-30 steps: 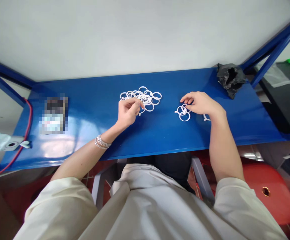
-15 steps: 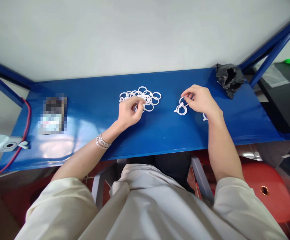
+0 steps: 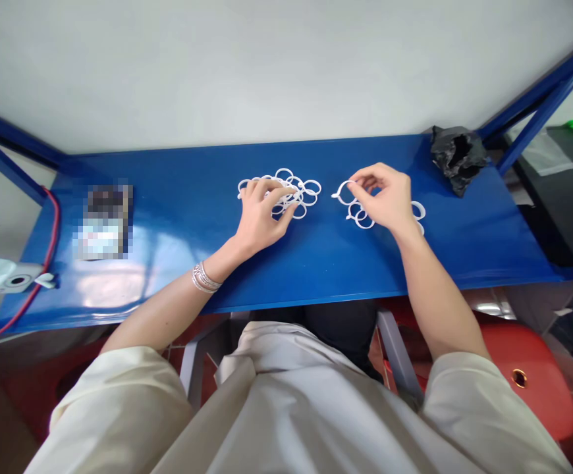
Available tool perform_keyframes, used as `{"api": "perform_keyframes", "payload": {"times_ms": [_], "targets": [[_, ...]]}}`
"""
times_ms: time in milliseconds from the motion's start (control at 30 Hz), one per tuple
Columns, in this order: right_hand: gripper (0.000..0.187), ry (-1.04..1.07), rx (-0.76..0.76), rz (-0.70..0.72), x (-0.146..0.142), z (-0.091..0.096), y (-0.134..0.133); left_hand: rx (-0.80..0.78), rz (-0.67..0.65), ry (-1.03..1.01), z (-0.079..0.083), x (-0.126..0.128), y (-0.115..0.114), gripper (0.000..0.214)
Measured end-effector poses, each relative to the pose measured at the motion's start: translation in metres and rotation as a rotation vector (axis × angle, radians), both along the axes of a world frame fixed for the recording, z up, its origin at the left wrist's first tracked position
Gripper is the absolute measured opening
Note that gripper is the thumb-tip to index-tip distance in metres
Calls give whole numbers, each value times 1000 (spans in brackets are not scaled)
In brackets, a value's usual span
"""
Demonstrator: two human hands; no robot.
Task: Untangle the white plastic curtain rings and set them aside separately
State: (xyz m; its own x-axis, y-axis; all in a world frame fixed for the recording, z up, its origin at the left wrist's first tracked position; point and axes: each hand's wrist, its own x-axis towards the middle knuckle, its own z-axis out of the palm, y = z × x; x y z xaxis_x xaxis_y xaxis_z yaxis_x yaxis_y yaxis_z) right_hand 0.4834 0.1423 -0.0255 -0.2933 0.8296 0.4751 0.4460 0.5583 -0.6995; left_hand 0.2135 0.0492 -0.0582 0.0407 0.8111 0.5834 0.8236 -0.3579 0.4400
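Note:
A heap of white plastic rings [image 3: 311, 189] lies on the blue table. My left hand [image 3: 261, 214] rests over the heap's near left side, its thumb and fingers spread apart above the rings. Pinched between the thumb and fingers of my right hand [image 3: 384, 197] is one white ring [image 3: 340, 191] with a small knob on its edge. Beneath that hand, a few loose rings [image 3: 363, 222] lie on the table. More white rings [image 3: 419, 210] show beyond the right wrist, partly hidden by it.
A crumpled black plastic bag [image 3: 458, 158] sits at the table's back right corner. On the left are a blurred flat packet [image 3: 103, 224], a white device [image 3: 17, 276] and a red cable [image 3: 55, 243]. A red stool [image 3: 528, 368] stands at the lower right.
My left hand's fingers have opened out from a closed pinch over the heap. My right hand has shifted slightly left, with a ring now held up in its fingers.

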Motion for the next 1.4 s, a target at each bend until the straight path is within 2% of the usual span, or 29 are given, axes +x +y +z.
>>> {"api": "perform_keyframes", "payload": {"times_ms": [167, 267, 400, 567, 633, 733, 833, 967, 1133, 1233, 1400], "targets": [[14, 85, -102, 98, -32, -10, -25, -6, -209, -134, 6, 19, -14, 22], [17, 55, -74, 187, -42, -15, -37, -36, -252, -241, 6, 27, -19, 21], [16, -197, 71, 242, -44, -19, -42, -112, -297, -388, 9, 30, -23, 18], [27, -593, 200, 213, -45, -14, -46, -392, -376, -619, 13, 33, -26, 28], [30, -676, 229, 227, -47, -12, -48, -473, -428, -699, 15, 34, -27, 33], [34, -728, 214, 237, -49, -12, -51, -497, -452, -740, 18, 35, -26, 39], [35, -708, 128, 230, -51, -13, -53, -466, -455, -735, 20, 36, -24, 44], [38, -569, -42, 227, -55, -12, -53, -444, -467, -758, 23, 36, -22, 48], [66, -411, -267, 211, -58, -12, -46, -412, -469, -719, 24, 35, -23, 50], [66, -357, -266, 235, -56, -15, -41, -420, -461, -726, 21, 35, -24, 50], [45, -342, -146, 303, -51, -19, -40, -379, -376, -767, 12, 34, -20, 50]]}}
